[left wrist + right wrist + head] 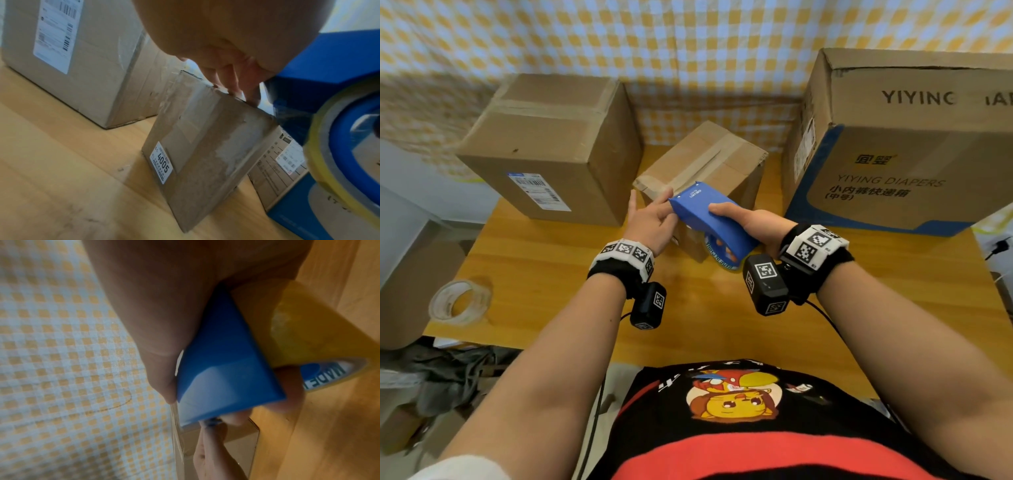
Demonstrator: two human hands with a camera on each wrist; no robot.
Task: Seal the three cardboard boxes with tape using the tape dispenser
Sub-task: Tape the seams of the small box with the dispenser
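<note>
Your right hand point(748, 219) wraps around the blue tape dispenser point(714, 222), thumb across its top and fingers curled underneath, and holds its front end against the near top edge of the small box point(709, 161) at the middle of the wooden table point(544, 274). A yellowish roll of tape point(308, 331) sits in the dispenser behind your palm. Your left hand point(650, 219) reaches to the dispenser's nose at that same box edge; its fingers point(232, 81) extend down onto the cardboard corner, but whether they pinch the tape end cannot be made out. The small box stands tilted, turned at an angle to the table edge, with older tape across its top. A taller box point(551, 144) with a shipping label stands just to its left, and a large printed diaper box point(893, 144) stands to its right. A spare tape roll point(458, 301) lies near the table's left edge.
</note>
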